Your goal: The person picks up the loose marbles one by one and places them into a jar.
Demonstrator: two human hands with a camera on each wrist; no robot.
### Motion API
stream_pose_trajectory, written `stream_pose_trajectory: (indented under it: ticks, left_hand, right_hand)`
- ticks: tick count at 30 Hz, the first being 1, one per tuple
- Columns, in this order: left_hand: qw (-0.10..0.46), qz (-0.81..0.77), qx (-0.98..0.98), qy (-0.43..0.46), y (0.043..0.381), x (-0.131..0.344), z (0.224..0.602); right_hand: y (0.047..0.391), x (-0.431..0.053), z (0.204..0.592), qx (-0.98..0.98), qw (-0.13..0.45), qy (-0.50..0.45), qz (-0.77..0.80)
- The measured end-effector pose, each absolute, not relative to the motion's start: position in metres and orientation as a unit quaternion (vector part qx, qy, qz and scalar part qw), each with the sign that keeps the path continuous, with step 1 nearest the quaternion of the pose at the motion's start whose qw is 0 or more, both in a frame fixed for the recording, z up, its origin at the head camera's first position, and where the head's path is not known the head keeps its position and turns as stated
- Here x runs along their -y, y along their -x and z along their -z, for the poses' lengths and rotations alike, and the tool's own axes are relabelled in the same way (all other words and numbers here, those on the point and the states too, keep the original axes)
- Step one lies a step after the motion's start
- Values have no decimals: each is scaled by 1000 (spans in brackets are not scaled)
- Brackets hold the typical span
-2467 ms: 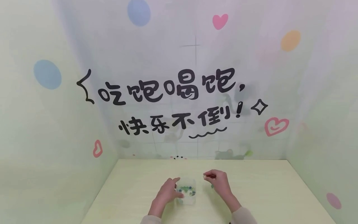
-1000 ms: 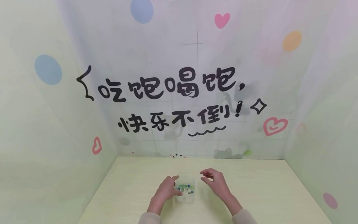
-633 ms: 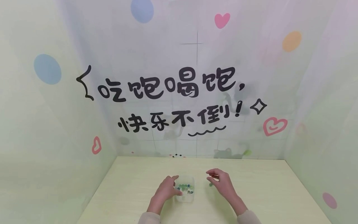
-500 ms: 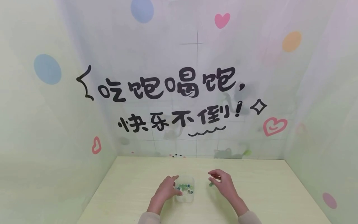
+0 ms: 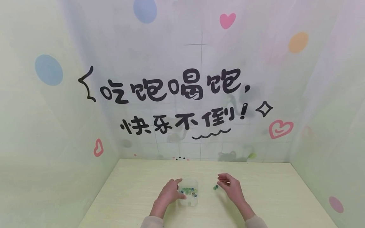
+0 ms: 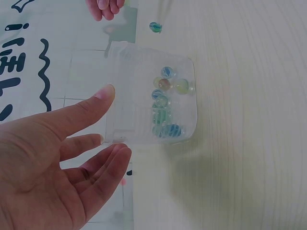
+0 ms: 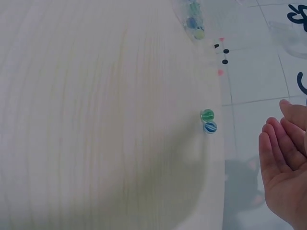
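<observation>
A clear plastic box (image 5: 192, 203) stands on the table near the middle, with several glass marbles (image 6: 161, 115) in green, blue, yellow and brown inside. My left hand (image 5: 169, 193) holds the box at its left side, thumb toward the front and fingers toward the back. To the right of the box, a green marble (image 7: 207, 115) and a blue-striped marble (image 7: 210, 127) lie side by side on the tabletop. Just beyond them on the right is my right hand (image 5: 232, 189), its fingers loosely bent and nothing between them.
The pale wooden table (image 5: 265, 196) runs back to a fabric wall (image 5: 159, 47) printed with large black characters, dots and hearts. Similar panels enclose the left and right sides.
My right hand was beside the box pinching a small thing, then its fingers parted. It has since moved right, uncovering two marbles on the table. My left hand stays at the box.
</observation>
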State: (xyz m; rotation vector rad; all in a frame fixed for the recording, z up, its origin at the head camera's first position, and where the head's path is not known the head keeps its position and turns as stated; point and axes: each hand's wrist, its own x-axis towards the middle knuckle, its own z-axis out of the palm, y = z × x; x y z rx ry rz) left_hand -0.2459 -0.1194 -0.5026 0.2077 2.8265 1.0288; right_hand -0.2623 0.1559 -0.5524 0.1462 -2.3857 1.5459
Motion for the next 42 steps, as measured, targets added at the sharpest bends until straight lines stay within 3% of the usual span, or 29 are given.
stream_pose_trajectory:
  ticks: [24, 42]
  left_hand:
    - [67, -335, -938, -66, 248, 117, 503]
    - [66, -332, -939, -66, 248, 119, 504]
  right_hand:
    - [274, -160, 584, 833, 104, 9, -543]
    - [278, -158, 595, 834, 84, 0, -546]
